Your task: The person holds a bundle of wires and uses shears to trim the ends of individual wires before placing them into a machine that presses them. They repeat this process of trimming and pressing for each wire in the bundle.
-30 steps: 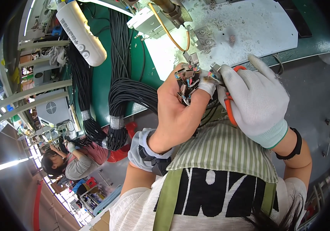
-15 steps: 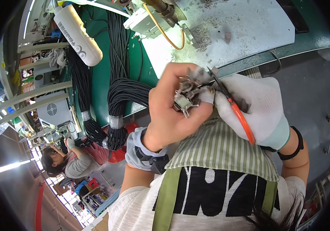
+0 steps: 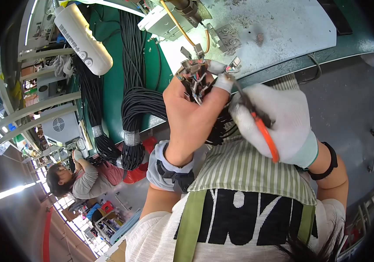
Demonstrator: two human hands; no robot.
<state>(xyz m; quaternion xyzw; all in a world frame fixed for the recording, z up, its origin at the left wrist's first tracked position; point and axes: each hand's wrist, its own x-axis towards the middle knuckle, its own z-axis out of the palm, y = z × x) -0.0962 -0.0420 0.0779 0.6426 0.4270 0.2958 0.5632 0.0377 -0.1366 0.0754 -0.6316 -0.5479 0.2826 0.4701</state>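
Observation:
My bare left hand (image 3: pixel 186 126), with white covers on the thumb and a fingertip, grips a bunch of black cables (image 3: pixel 216 133). Small metal plug connectors (image 3: pixel 192 66) with thin coloured wires stick up out of the fist. One connector (image 3: pixel 234 65) stands apart from the others, just beyond the covered thumb. In a white glove, my right hand (image 3: pixel 291 115) closes round an orange-handled tool (image 3: pixel 265 137) with narrow dark metal jaws. The jaws reach toward the left thumb; whether they touch a wire cannot be told.
A machine head (image 3: pixel 187 11) with a yellow tube overhangs a white work plate (image 3: pixel 283 35) scattered with small metal bits. Thick bundles of black cable (image 3: pixel 145 102) hang over the green table at left. A white lamp (image 3: pixel 84 41) hangs upper left; another person (image 3: pixel 82 179) sits lower left.
My left hand has turned and moved slightly away from me, so the connectors now point up and one stands apart. My right hand and the tool have shifted a little left.

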